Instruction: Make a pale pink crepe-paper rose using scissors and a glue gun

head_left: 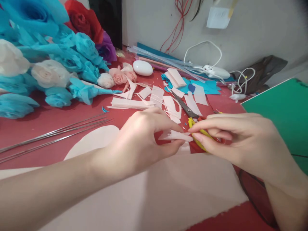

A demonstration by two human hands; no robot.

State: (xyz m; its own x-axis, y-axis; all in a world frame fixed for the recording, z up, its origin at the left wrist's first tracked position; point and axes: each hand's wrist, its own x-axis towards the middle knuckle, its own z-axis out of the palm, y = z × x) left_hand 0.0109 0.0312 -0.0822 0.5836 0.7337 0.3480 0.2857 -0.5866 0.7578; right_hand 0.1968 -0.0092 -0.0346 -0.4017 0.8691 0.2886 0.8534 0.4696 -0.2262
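Between my two hands is a small gathered piece of pale pink crepe paper (176,135), fringed along one edge. My left hand (144,138) pinches it between thumb and fingertips from the left. The thumb and forefinger of my right hand (238,138) close on its right end. Just behind my right fingertips lie pliers with yellow handles (203,134) and scissors with dark blades (184,104). Below my hands spreads a large pale pink paper sheet (183,192).
Paper flowers in blue, white, pink, red and purple (84,48) crowd the left. Thin metal wires (55,133) lie nearer me. Cut pink paper pieces (157,96), blue paper (209,86), a white oval object (142,68) and white cables (216,71) sit behind. A green board (281,118) stands right.
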